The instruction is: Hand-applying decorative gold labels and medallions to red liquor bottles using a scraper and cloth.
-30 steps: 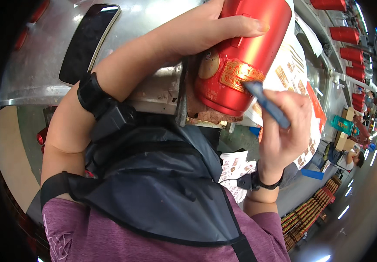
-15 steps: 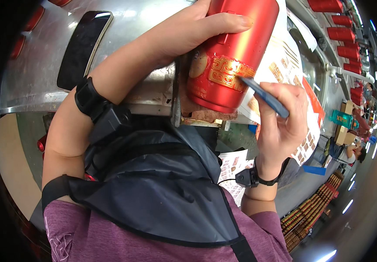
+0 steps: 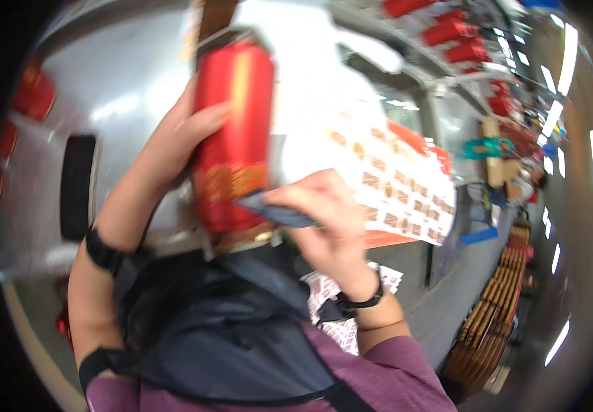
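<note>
Whole view motion-blurred; red cylinder [image 3: 233, 137] label unreadable, base hidden behind right hand [image 3: 324, 220].

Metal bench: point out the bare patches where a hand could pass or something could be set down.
Bare metal bench shows between the black rectangular panel and the left hand gripping the red cylinder. It is crowded to the right: the right hand with a dark blue tool, and the white sticker sheet covering that side.
</note>
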